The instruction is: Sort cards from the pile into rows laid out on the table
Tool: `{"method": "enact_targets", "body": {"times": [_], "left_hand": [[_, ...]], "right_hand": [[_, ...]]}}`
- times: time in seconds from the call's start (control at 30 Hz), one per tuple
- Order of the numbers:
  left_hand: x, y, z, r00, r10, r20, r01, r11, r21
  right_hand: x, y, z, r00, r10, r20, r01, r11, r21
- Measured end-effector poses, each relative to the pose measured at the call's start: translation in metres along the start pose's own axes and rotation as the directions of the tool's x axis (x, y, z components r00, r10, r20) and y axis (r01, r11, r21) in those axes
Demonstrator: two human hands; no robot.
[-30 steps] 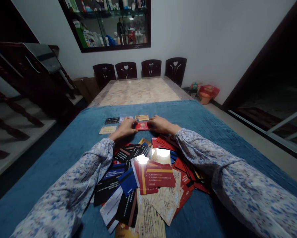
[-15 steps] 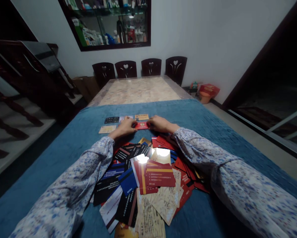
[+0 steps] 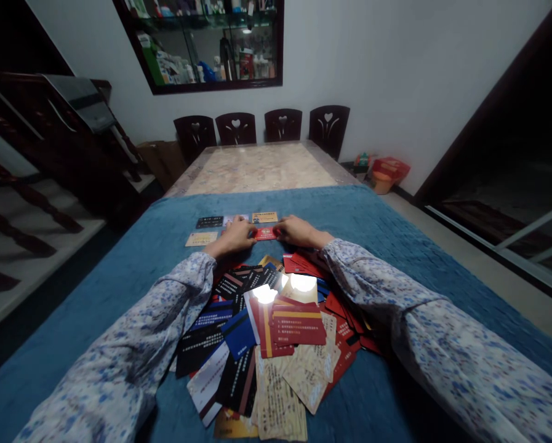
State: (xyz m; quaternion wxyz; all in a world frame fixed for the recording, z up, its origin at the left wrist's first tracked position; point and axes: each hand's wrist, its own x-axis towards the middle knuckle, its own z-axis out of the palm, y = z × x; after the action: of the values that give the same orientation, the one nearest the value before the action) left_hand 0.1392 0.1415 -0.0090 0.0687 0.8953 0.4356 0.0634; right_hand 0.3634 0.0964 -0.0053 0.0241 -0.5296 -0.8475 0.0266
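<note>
A red card (image 3: 265, 234) lies flat on the blue cloth between my two hands. My left hand (image 3: 239, 235) grips its left end with bent fingers, and my right hand (image 3: 298, 232) pinches its right end. Just beyond it is a yellow card (image 3: 264, 217). To the left of that, a pale card (image 3: 232, 218) is partly covered by my left hand, beside a black card (image 3: 210, 222). A cream card (image 3: 201, 239) lies left of my left hand. Between my forearms spreads a loose heap of cards, with dark red (image 3: 298, 324), blue (image 3: 240, 333), black (image 3: 237, 383) and beige (image 3: 280, 394) ones on top.
The blue cloth (image 3: 132, 277) covers the near part of a long table, whose patterned top (image 3: 266, 166) shows farther off. Several dark chairs (image 3: 282, 126) stand at its far end. Bright glare hides parts of the heap. A stair railing (image 3: 21, 184) is at left.
The view has shifted very slightly. Both hands stay at the ends of the red card, and the other cards lie as before.
</note>
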Motion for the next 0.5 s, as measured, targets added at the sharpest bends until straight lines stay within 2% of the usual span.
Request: {"method": "enact_targets", "body": {"times": [0.5], "left_hand": [[-0.0014, 0.001, 0.0048, 0.999, 0.033, -0.013, -0.032, 0.999, 0.038]], "right_hand": [[-0.0029, -0.0008, 0.0035, 1.0, 0.02, -0.014, -0.019, 0.999, 0.027]]}}
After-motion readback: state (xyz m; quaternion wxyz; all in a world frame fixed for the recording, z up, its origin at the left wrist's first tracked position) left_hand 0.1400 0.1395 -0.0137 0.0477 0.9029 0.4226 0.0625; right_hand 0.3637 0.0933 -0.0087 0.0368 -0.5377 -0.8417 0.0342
